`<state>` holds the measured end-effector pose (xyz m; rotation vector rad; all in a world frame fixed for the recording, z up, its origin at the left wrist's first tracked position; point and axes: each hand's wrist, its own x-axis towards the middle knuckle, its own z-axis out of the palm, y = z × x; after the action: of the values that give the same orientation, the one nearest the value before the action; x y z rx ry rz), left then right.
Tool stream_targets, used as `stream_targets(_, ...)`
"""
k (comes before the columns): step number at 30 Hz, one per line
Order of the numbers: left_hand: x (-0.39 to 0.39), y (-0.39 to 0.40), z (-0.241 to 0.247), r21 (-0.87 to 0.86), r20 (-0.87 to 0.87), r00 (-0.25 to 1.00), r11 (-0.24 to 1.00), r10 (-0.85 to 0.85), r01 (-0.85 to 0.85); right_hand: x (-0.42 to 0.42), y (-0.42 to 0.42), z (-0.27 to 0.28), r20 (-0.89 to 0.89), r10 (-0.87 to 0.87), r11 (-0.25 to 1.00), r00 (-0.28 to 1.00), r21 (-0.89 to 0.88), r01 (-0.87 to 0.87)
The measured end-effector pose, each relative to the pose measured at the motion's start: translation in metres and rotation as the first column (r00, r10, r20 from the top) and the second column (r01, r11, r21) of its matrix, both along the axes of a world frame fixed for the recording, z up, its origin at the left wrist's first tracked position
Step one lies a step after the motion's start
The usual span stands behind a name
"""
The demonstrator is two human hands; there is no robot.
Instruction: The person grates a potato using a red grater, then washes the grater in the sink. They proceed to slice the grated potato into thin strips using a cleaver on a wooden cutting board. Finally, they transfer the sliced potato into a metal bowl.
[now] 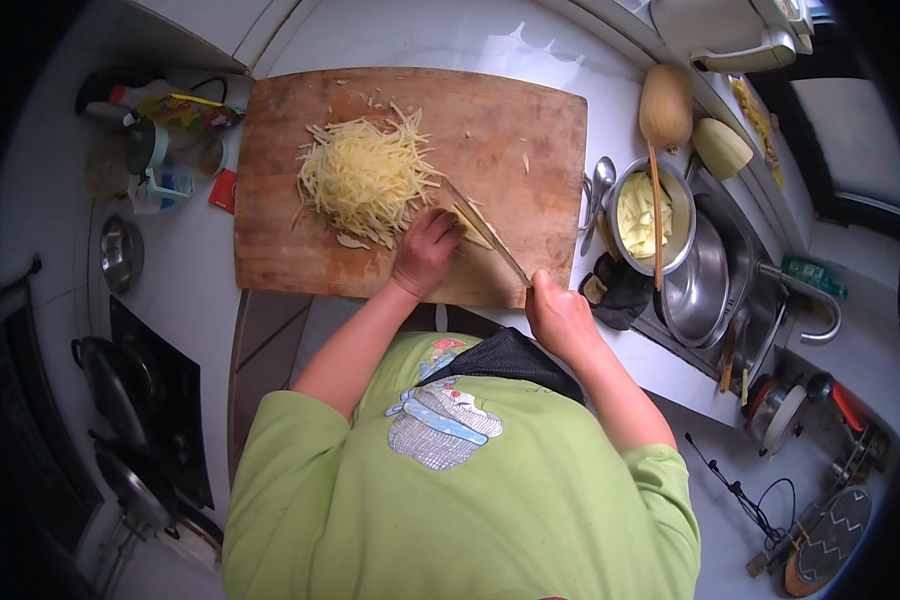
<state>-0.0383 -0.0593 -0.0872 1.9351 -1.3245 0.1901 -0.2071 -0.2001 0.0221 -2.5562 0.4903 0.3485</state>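
A large wooden cutting board (300,270) lies before me with a heap of pale yellow vegetable shreds (367,176) on its left half. My right hand (559,307) is closed around the handle of a kitchen knife (495,244), whose blade slants up and left across the board. Just left of the blade my left hand (427,247) rests with bent fingers at the end of a pale vegetable piece (474,225); whether it grips the piece is hard to tell. The blade partly hides this piece. Small scraps lie around the heap.
Right of the board are a metal spoon (604,174), a metal pot (688,225) holding pale vegetable slices with chopsticks (655,210) across it, a butternut squash (666,105), a cut squash piece (720,148) and a sink with a metal basin (694,292). A small metal bowl (120,253) stands left.
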Motion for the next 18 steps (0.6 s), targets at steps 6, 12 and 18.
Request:
stream_targets(6,-0.003,0.0,0.002,0.038,0.02,1.0,0.999,0.009,-0.009,-0.003,-0.001,0.017,-0.116,0.063,0.998,0.991,-0.013,-0.065)
stream_targets(12,-0.001,0.0,0.002,0.054,0.032,0.999,0.999,-0.003,0.002,-0.001,0.003,0.013,-0.137,0.071,0.997,0.988,-0.022,-0.075)
stream_targets(18,-0.002,-0.002,0.008,0.047,-0.012,1.0,0.999,-0.002,0.002,-0.003,0.002,-0.018,-0.036,0.039,0.999,0.999,-0.003,-0.039)
